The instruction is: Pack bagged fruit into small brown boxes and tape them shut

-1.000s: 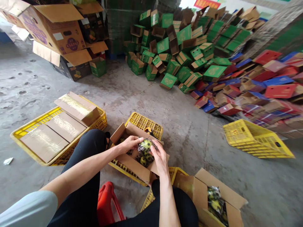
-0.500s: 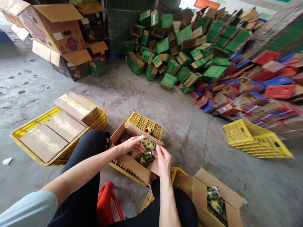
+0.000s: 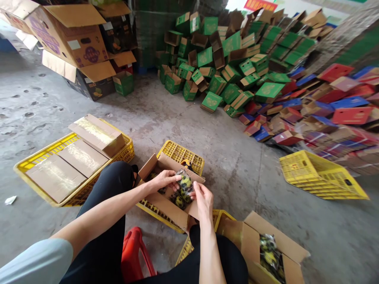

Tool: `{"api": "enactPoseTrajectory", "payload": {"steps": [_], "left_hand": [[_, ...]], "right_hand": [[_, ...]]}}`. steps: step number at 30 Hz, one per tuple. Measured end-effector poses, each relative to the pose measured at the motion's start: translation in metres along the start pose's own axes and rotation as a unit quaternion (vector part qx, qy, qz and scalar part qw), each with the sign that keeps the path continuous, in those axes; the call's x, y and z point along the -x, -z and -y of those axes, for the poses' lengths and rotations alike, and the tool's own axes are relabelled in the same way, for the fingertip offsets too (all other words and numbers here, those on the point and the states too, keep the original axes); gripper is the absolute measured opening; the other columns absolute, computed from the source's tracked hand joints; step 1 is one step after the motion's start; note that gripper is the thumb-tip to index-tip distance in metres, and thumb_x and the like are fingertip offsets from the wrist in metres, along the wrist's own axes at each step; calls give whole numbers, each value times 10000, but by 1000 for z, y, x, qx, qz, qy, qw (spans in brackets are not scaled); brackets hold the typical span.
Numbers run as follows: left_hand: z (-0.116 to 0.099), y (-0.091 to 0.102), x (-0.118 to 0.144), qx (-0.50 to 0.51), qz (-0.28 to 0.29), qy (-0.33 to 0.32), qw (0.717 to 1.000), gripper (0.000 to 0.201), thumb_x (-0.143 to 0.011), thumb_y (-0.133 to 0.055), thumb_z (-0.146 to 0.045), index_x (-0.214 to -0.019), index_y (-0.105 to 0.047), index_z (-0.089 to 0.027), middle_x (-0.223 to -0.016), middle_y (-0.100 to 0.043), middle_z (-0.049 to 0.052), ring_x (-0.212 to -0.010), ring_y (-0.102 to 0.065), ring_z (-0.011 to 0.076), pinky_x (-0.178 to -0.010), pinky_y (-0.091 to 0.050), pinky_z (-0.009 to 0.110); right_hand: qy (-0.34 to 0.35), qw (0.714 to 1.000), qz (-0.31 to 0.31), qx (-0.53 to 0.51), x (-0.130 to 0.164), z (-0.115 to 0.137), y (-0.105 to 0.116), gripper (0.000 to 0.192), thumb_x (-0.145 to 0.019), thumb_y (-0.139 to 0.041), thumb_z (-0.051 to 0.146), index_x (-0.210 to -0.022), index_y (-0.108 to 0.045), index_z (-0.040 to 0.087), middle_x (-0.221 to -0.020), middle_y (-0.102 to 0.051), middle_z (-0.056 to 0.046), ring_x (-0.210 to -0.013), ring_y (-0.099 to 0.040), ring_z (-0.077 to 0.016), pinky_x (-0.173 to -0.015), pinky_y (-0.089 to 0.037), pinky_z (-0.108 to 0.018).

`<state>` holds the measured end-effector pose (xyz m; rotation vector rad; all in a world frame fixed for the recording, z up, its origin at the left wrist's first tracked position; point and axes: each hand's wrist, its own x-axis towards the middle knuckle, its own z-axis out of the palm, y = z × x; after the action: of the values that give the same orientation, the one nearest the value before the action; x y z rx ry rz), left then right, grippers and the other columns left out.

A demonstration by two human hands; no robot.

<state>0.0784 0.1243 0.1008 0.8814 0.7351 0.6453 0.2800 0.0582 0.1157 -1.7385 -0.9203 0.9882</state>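
Observation:
Over an open cardboard box (image 3: pixel 169 210) between my knees, I hold up a green and black item in a clear plastic bag (image 3: pixel 185 181). What is inside the bag I cannot make out exactly. My left hand (image 3: pixel 164 180) grips its left edge between thumb and fingers. At the lower right edge, my right hand (image 3: pixel 203 197) pinches it. Similar green and black bagged items (image 3: pixel 180 199) lie in the box below. The box rests on an upturned yellow plastic crate (image 3: pixel 189 154). To the lower right, a second open cardboard box (image 3: pixel 249 246) holds more bagged items (image 3: pixel 271 254).
At left, a yellow crate (image 3: pixel 22 167) carries several taped cartons (image 3: pixel 83 157). A red stool (image 3: pixel 132 248) stands under me. Yellow crates (image 3: pixel 314 177) sit at right. Behind are heaped green boxes (image 3: pixel 211 101), red and blue boxes (image 3: pixel 351 115), and large cartons (image 3: pixel 77 43).
The bagged item has tilted and turned in my hands, showing more of its crinkled clear plastic. My left fingers have closed in on its edge. The view has shifted slightly.

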Motion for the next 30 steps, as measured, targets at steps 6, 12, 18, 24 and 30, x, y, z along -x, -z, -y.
{"api": "enactPoseTrajectory", "payload": {"steps": [6, 12, 18, 24, 30], "left_hand": [[5, 3, -3, 8, -7, 6, 1000, 653, -727, -843, -699, -953, -676, -110, -751, -747, 85, -616, -691, 159, -661, -528, 278], [15, 11, -11, 5, -29, 35, 999, 665, -750, -792, -743, -938, -701, -112, -662, -726, 53, -550, -665, 142, -626, -513, 257], [16, 11, -10, -10, -35, 46, 998, 703, -775, -729, -794, -959, -726, -115, -650, -735, 64, -527, -664, 148, -573, -500, 242], [11, 7, -9, 26, -37, 65, 997, 702, -826, -687, -789, -984, -718, -106, -699, -759, 114, -547, -694, 182, -621, -568, 288], [12, 8, -9, 26, -32, 60, 997, 685, -869, -655, -769, -1097, -697, -125, -684, -749, 94, -542, -694, 196, -620, -572, 306]], "right_hand": [[9, 1000, 7, 5, 0, 0, 1, 647, -755, -709, 787, -919, -789, 166, -593, -699, -44, -552, -657, -219, -484, -497, -288], [4, 999, 18, -45, 1, 4, -2, 678, -729, -790, 697, -1139, -772, 157, -776, -761, -48, -565, -645, -178, -484, -498, -268], [5, 999, 37, -35, -1, 2, -3, 623, -707, -812, 667, -1107, -787, 190, -709, -737, -32, -582, -655, -199, -497, -512, -285], [26, 1000, 12, -6, -5, -9, 2, 522, -750, -745, 695, -919, -788, 203, -768, -760, -43, -607, -644, -192, -536, -530, -287], [-8, 997, 13, -74, -4, -11, 2, 494, -759, -751, 688, -915, -775, 220, -776, -768, -52, -627, -652, -202, -556, -530, -300]]}}
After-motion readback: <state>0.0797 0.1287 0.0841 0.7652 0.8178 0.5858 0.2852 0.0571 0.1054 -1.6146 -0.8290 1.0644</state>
